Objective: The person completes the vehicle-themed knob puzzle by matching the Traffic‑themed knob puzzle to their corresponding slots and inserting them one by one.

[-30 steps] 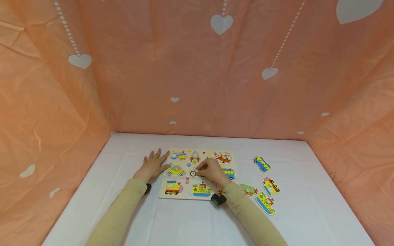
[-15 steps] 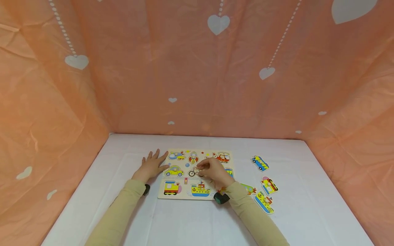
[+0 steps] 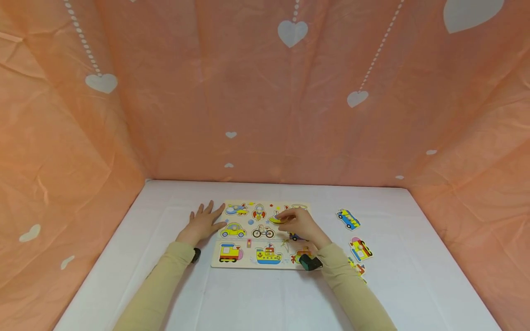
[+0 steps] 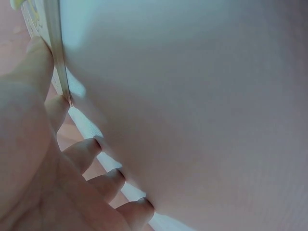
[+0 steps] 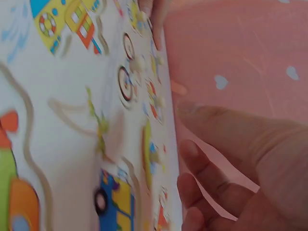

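A wooden peg puzzle board [image 3: 249, 256] with vehicle pictures lies on the table. My left hand [image 3: 201, 225] rests at its left edge, fingers spread, with thumb and index fingertip on the rim in the left wrist view. My right hand [image 3: 299, 225] hovers over the right half, holding nothing; thumb and fingers stand apart in the right wrist view [image 5: 231, 168]. The bicycle piece [image 3: 263, 232] sits in the middle row, its knob showing in the right wrist view. Nearest the right fingertips is the yellow sailboat [image 3: 274, 219]. The car [image 3: 233, 230] and rocket [image 3: 259, 212] lie beside the bicycle.
Loose on the white table right of the board are a blue bus piece [image 3: 348, 219], a train piece [image 3: 361, 249] and a ship piece [image 3: 357, 267], partly behind the right sleeve [image 3: 352, 292]. An orange curtain [image 3: 186, 115] with white hearts surrounds the table.
My right hand has let go of the bicycle piece and drawn away to the right, uncovering it. The right forearm now hides the green loose piece. The left hand stays at the board's edge.
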A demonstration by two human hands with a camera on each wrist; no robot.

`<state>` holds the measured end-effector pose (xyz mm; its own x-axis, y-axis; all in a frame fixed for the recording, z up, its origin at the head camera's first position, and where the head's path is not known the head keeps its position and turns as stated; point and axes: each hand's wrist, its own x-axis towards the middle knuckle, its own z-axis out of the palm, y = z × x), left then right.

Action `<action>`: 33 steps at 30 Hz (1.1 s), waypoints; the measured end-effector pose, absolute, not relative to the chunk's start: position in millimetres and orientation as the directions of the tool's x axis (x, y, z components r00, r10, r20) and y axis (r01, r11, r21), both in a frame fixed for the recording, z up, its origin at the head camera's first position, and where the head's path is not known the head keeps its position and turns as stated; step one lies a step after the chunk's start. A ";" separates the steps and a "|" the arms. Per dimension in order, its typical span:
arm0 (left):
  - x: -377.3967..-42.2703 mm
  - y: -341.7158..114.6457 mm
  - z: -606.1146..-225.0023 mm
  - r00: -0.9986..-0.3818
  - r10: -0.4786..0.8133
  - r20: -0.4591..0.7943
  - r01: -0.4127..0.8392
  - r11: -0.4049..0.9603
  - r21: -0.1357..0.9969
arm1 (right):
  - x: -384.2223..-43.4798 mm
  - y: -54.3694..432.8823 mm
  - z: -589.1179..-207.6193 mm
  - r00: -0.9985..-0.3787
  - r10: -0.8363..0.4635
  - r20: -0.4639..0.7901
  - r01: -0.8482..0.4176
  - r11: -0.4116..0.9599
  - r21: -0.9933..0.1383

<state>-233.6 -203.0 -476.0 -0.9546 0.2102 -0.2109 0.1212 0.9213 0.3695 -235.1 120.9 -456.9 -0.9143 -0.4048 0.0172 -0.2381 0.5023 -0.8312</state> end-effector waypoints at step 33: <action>-235.2 -203.5 -477.6 -0.955 0.202 -0.216 0.110 0.920 0.375 | -240.7 239.2 -433.4 -0.940 -0.334 0.076 -0.250 0.518 -0.818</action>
